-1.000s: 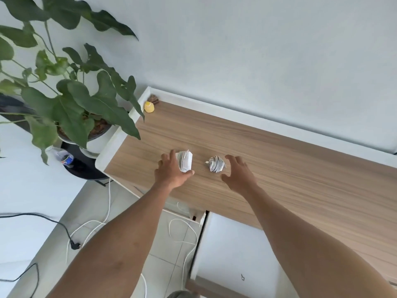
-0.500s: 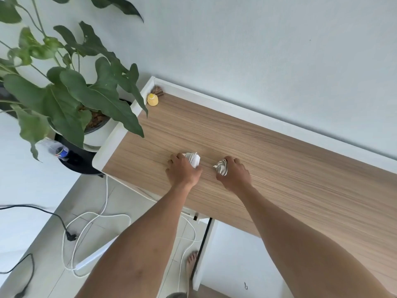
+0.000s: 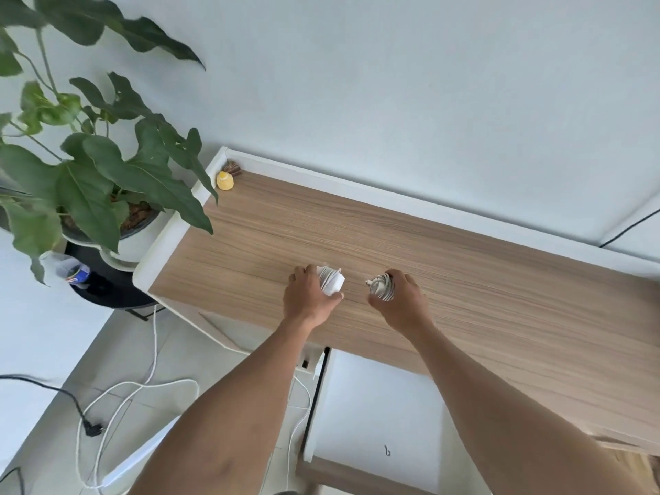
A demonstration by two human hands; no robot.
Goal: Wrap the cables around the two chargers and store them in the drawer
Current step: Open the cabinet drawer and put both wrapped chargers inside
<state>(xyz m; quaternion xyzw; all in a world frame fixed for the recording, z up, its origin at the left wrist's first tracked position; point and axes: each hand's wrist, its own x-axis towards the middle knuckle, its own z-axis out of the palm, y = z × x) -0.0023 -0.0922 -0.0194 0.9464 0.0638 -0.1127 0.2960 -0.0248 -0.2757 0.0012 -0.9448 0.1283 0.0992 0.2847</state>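
Two white chargers with their cables wound around them are on the wooden desk top (image 3: 482,280). My left hand (image 3: 309,296) grips the larger square charger (image 3: 333,280), fingers curled over its far side and thumb under its near corner. My right hand (image 3: 401,298) grips the smaller cable-wrapped charger (image 3: 381,286), whose plug tip sticks out to the left. Both hands are near the desk's front edge. A white drawer front (image 3: 375,416) shows below the desk between my forearms.
A large potted plant (image 3: 100,180) stands left of the desk, leaves overhanging its corner. A small yellow object (image 3: 225,181) sits in the desk's back left corner. White and black cables (image 3: 118,398) lie on the tiled floor.
One second ago both hands were open beside the chargers. They have closed around them, left on the square one, right on the small bundle.
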